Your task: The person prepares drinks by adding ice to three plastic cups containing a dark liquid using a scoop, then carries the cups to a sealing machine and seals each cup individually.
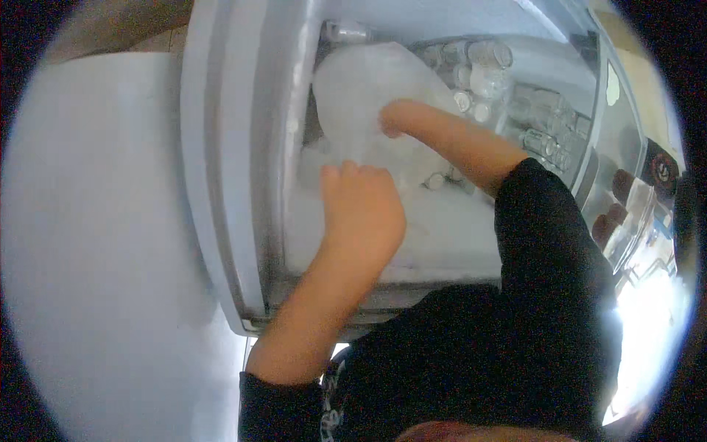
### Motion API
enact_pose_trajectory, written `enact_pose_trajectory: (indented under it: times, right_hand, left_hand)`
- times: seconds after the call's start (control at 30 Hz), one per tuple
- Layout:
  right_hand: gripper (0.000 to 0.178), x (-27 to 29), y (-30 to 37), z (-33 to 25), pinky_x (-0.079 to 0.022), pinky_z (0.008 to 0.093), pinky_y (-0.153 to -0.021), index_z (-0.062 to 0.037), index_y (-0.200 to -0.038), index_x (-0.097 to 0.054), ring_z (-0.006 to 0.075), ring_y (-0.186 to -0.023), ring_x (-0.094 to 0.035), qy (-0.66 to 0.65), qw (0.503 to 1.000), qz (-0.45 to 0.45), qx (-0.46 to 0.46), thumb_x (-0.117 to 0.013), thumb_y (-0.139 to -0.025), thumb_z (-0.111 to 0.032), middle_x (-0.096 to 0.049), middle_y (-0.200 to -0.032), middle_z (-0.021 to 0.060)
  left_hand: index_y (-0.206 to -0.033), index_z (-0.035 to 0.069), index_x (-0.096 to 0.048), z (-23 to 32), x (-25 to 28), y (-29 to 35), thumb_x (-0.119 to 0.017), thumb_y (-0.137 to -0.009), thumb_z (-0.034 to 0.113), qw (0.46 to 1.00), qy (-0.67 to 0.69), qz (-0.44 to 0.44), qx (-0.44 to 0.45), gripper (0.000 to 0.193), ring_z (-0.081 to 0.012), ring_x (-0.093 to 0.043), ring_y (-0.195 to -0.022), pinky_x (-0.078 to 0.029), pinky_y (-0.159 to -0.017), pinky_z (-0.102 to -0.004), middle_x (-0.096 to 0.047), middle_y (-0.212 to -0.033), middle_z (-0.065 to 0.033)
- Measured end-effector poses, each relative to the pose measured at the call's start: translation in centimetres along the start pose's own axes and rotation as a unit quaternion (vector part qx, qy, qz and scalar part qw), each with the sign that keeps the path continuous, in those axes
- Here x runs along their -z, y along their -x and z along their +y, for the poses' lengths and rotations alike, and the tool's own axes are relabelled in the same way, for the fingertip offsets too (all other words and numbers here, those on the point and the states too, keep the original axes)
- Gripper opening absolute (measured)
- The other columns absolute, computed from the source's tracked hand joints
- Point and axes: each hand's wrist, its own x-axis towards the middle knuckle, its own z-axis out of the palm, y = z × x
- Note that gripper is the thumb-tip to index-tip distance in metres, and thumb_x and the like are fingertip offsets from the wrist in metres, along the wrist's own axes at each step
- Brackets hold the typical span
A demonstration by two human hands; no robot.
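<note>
Both arms reach down into a light grey chest freezer point(270, 184). A large, cloudy white plastic bag point(361, 77) bulges up inside it; the picture is too hazy to tell its contents. My right hand point(400, 118) comes in from the right, its fingers curled closed against the bag's near right side. Nearer to me, my left hand point(362, 202) is closed with its knuckles up, at the narrower lower end of the bag. The fingertips of both hands are hidden. White, ice-like material point(456, 228) lies below and around them.
Several clear bottles or jars point(490, 55) with pale lids lie at the back right of the freezer. More glass-like containers point(543, 144) fill its right side. A single round lid point(435, 180) shows near the middle. A white surface point(96, 221) stands along the left.
</note>
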Motion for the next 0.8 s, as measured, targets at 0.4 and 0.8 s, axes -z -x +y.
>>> enact_pose_trajectory:
  times: [0.4, 0.8]
  right_hand:
    - [0.017, 0.9, 0.5, 1.7, -0.050, 0.0440, -0.071, -0.0081, -0.088, -0.069, 0.0296, -0.085, -0.064, 0.024, 0.981, 0.189, -0.034, -0.061, -0.075, -0.016, -0.067, -0.093, 0.0121]
    - [0.025, 12.5, 4.9, -0.8, -0.050, 0.0441, -0.075, -0.0061, -0.088, -0.069, 0.0322, -0.086, -0.064, 0.066, 0.975, 0.207, -0.043, -0.056, -0.074, -0.023, -0.067, -0.091, 0.0143]
  left_hand:
    - [-0.126, 0.003, -0.046, -2.5, -7.7, -12.3, -0.049, -0.087, 0.019, 0.958, 0.147, -0.048, 0.242, 0.042, -0.0275, -0.052, -0.113, -0.040, -0.093, -0.0411, -0.054, -0.122, -0.0166]
    - [-0.117, 0.004, -0.052, -5.9, -12.7, -15.9, -0.046, -0.090, 0.025, 0.957, 0.034, 0.168, 0.234, 0.034, -0.0287, -0.051, -0.116, -0.047, -0.086, -0.0408, -0.052, -0.124, -0.0168]
